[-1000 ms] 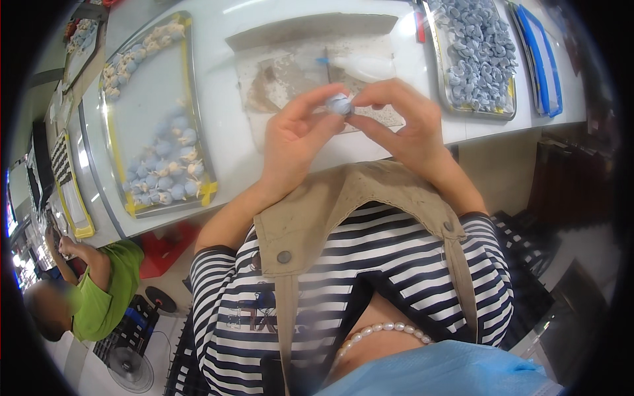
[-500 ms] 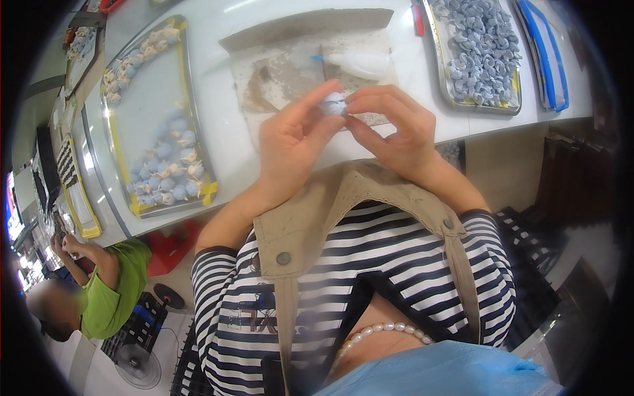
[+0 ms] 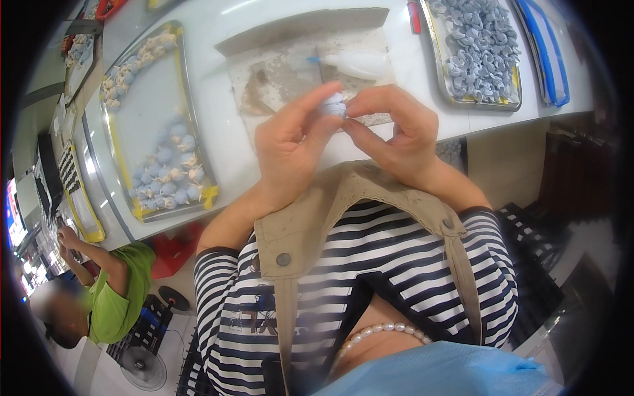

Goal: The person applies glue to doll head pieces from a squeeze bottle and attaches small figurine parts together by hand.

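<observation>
Thumb and fingers of my left hand are closed round a small pale blue rounded piece with layered lobes. From the other side, my right hand pinches the piece's right edge between thumb and index finger. Exactly what lies between those right fingertips is too small to make out. Both hands are above the near edge of a stained grey-brown board with a raised back flap. Lying on the board just beyond my hands is a white squeeze bottle with a blue tip.
To the left, a metal tray edged with yellow tape carries several small blue-and-cream figures. A tray of curved grey-blue pieces stands at right, beside a blue-rimmed tray. A person in green sits at far left near a fan.
My hands keep their hold on the blue piece, with only slight finger shifts. The surroundings shift slightly in the picture. The person in green has moved their arms a little.
</observation>
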Demonstrator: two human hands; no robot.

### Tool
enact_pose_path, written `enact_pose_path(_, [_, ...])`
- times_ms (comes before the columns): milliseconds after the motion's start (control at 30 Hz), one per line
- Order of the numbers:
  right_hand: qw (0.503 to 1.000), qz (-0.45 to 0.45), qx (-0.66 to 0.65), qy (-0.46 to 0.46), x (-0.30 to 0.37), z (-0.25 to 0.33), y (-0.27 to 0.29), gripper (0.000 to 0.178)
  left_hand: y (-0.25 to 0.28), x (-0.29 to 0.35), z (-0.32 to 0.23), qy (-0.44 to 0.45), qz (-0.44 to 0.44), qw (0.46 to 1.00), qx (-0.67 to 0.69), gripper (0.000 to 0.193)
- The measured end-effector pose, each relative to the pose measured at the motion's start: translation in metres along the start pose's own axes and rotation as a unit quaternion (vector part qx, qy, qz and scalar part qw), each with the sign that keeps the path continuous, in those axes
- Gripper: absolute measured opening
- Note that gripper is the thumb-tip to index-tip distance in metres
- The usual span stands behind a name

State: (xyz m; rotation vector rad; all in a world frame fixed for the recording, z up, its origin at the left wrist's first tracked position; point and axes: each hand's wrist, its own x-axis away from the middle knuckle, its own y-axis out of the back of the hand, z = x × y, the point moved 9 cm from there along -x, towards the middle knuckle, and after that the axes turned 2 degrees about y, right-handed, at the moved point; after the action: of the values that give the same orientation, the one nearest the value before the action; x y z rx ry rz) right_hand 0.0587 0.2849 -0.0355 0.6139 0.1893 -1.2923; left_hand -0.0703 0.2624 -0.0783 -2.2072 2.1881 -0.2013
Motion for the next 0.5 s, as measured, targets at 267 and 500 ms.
enact_pose_path(267, [1.0, 0.016, -0.018, -0.017, 0.002, -0.004, 0.002, 0.02, 0.0, 0.002, 0.0, -0.003, 0.013, 0.999, -0.04, 0.027])
enact_pose_path(500, [0.996, 0.045, 0.03, 0.065, -0.007, 0.006, 0.007, 0.022, -0.002, -0.002, -0.012, -0.03, 0.024, 0.997, -0.061, 0.026])
